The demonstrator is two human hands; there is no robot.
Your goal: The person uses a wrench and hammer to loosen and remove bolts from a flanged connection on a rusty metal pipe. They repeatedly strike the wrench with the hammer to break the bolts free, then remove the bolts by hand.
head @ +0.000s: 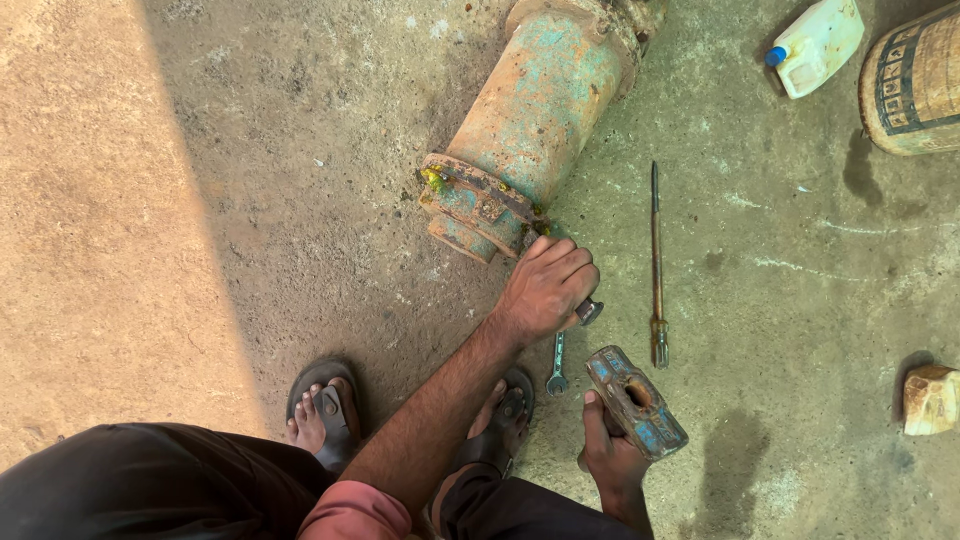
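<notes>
Left hand closes its grip on a metal tool beside the rusted cylinder; right hand grips a sledgehammer.

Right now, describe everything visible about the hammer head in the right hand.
The hammer head is a heavy, blocky piece of what looks like steel, rusty brown with patches of worn blue paint. An oval eye hole passes through its middle, and no handle shows in it. It lies tilted, one end pointing up-left, the other down-right. The right hand grips it from below, thumb along its left edge, above the concrete floor, near a small spanner.
</notes>
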